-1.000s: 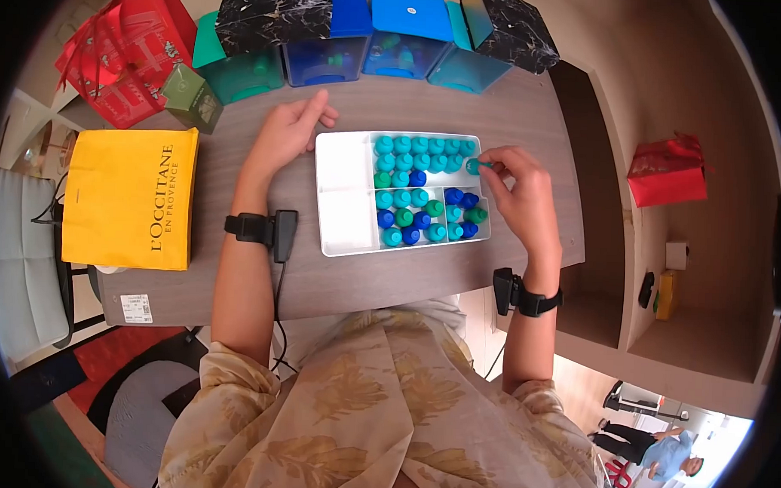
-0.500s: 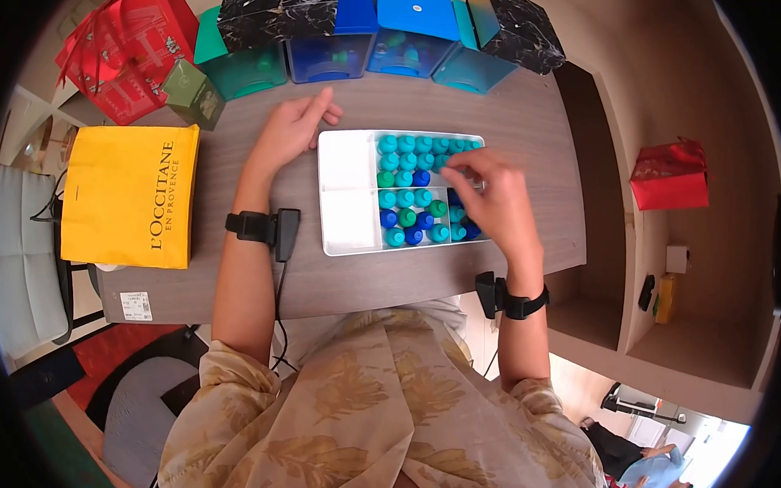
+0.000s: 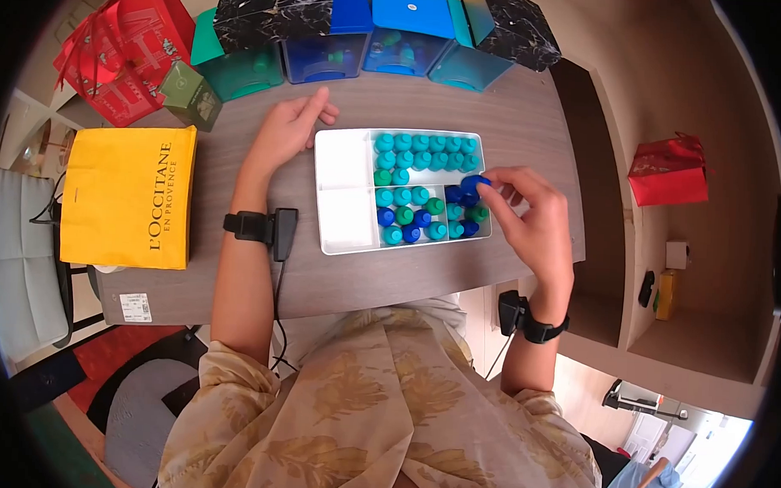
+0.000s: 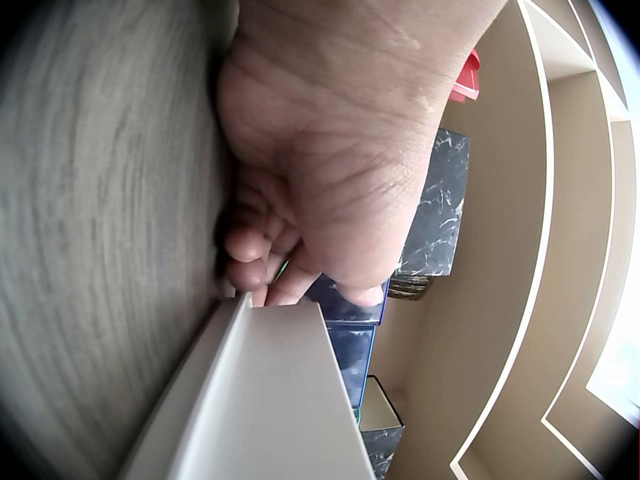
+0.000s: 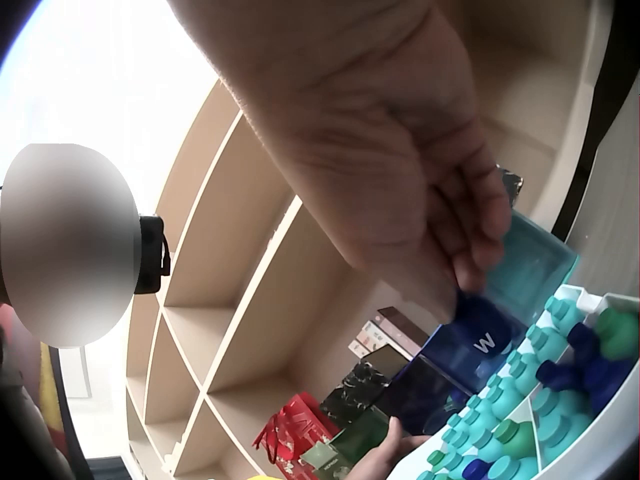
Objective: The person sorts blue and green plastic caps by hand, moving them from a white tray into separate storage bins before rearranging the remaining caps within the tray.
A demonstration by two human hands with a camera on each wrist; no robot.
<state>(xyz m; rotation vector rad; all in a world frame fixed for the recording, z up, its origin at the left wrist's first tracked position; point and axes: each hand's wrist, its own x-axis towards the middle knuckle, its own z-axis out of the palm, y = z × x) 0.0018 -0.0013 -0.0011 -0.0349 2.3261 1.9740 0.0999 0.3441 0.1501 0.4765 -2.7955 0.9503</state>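
Observation:
A white divided tray point(image 3: 344, 218) lies on the table, its right compartments holding several teal, green and blue bottle-shaped pieces. Between thumb and fingers my right hand point(image 3: 533, 216) pinches a dark blue piece point(image 3: 476, 184) over the tray's right edge; in the right wrist view that blue piece point(image 5: 482, 335) shows a white letter. My left hand point(image 3: 289, 130) rests at the tray's upper left corner with nothing visible in it. In the left wrist view the left hand's point(image 4: 320, 150) fingers lie loosely bent by the tray's wall point(image 4: 280, 390).
Translucent green and blue bins point(image 3: 328, 59) with marbled black lids line the table's back. A yellow bag point(image 3: 130, 196), a green box point(image 3: 189, 97) and a red bag point(image 3: 126, 54) stand at the left. Shelving is on the right; part of another person point(image 3: 644, 487) shows at lower right.
The teal piece has left my right hand and now sits in the second row. A blue piece from the third row is now in that hand, which has moved back right. My left hand stays put.

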